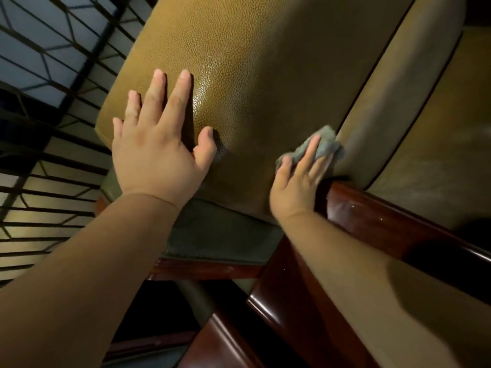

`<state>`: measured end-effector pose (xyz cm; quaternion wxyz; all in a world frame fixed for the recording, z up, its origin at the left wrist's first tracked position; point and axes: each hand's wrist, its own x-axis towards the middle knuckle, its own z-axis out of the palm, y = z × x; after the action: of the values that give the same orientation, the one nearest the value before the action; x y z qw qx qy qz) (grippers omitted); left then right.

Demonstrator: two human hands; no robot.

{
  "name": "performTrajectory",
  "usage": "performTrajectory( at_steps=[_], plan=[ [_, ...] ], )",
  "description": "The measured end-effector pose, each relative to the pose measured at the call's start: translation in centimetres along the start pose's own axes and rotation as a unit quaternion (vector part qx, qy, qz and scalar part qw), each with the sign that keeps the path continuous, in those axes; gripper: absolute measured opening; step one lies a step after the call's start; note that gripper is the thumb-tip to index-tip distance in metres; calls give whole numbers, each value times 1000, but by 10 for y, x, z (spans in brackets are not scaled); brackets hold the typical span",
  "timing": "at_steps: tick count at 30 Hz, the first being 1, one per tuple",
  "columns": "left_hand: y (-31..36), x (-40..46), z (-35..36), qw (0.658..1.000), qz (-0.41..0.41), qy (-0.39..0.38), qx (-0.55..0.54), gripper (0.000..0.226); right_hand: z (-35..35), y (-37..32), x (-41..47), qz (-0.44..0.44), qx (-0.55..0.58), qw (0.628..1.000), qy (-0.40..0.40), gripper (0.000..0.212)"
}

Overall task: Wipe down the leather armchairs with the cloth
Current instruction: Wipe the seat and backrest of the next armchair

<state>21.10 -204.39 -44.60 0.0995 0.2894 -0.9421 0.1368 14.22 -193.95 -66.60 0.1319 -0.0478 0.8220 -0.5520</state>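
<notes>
Two hands work the leather cushion (239, 62): left hand (156, 152), fingers spread flat, braces it at frame centre-left; right hand (297, 181) presses the grey cloth (326, 144) under straight fingers against the cushion's right edge, beside the wooden armrest (372, 216).
</notes>
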Motion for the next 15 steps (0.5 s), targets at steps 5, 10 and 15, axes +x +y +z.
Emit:
performTrajectory(
  at_steps=[5, 10, 15],
  plan=[
    [3, -2, 0, 1000, -5, 3, 7, 74, -1, 18, -122, -119, -55, 978, -163, 88],
    [0, -6, 3, 1000, 2, 21, 10, 74, 1, 36, -14, -32, -38, 998, -36, 80],
    [-2, -6, 6, 1000, 4, 31, 2, 73, 22, 31, -100, -66, -22, 993, -96, 80]
  ],
)
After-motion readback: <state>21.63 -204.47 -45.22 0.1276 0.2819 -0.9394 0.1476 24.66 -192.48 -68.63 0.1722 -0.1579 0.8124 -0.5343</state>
